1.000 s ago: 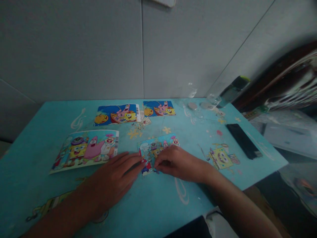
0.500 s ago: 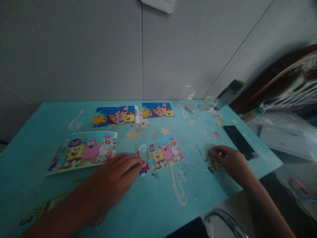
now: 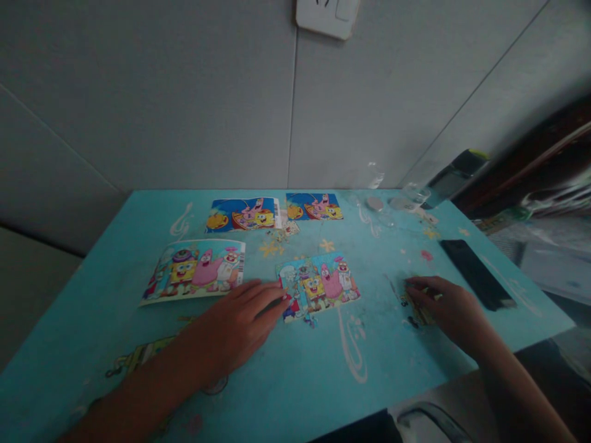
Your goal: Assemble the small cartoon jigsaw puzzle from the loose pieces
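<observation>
A small cartoon jigsaw puzzle [image 3: 330,286] lies flat on the turquoise tablecloth. My left hand [image 3: 247,314] is palm down with its fingers stretched out, the fingertips at the puzzle's left edge. Small coloured pieces [image 3: 310,321] stick out along its lower edge; whether they are joined to it I cannot tell. Left of it, partly under my left hand, is a larger printed sheet [image 3: 198,271] with the same cartoon scene. Off to the right, my right hand [image 3: 446,307] is low over a printed figure on the cloth, its fingers curled together; what they hold, if anything, is hidden.
Behind lie a blue cartoon sheet [image 3: 242,214] and a smaller matching picture [image 3: 314,207], with small pieces [image 3: 290,229] nearby. Clear containers [image 3: 415,195] and a dark bottle [image 3: 457,175] are at the back right. A black phone-like slab [image 3: 475,274] lies beyond my right hand.
The camera view has swung left and slightly up, so the whole scene sits further right. Both hands keep nearly the same places on the table.
</observation>
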A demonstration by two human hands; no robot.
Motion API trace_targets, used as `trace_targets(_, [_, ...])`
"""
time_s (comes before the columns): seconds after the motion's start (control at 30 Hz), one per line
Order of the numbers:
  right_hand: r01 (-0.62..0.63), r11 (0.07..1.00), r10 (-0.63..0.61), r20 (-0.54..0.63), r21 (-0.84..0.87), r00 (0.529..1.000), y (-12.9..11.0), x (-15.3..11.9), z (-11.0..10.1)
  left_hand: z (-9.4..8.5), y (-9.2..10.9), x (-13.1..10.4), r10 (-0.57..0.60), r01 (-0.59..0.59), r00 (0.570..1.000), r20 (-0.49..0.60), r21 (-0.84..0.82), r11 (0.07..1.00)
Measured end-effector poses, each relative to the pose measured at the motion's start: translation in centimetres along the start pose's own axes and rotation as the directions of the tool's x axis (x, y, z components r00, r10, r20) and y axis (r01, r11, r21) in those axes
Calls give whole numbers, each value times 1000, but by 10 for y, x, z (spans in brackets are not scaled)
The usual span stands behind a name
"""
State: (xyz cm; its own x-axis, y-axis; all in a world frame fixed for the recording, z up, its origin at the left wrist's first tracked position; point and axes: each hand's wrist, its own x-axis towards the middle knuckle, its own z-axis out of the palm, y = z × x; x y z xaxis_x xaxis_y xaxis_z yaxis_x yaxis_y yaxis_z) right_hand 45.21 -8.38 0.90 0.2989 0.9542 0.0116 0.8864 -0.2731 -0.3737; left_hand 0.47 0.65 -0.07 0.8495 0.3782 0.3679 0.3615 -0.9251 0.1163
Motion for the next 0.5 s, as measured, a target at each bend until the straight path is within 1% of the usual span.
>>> trace_targets(0.1, [-38,999,38,-3,-12,999,-2,-1,-1,0,0,0,6,-6,1000,8,-1,1000])
trace_targets(0.17, [-50,998,51,24,-26,998,-3,1,-4,0,-1,0,10,-10,1000,9,-6,1000])
trace_targets(0.23, [-36,998,39,64,-44,997,-6,5,-9,1,-1,0,7,-7,1000,1,-10,1000])
trace_targets(0.3, [14,999,-10,107,-38,994,-15,9,-14,2,-1,-1,3,-3,1000,3,-6,1000])
trace_targets(0.37, [97,995,-98,147,15,984,-36,14,-17,3,0,-1,3,-3,1000,15,4,1000])
trace_targets(0.43, [197,976,-211,177,94,961,-66,19,-17,2,1,0,3,-4,1000,29,16,1000])
trace_targets(0.5, [326,922,-363,179,209,914,-102,27,-12,0,2,1,-5,4,999,36,20,1000])
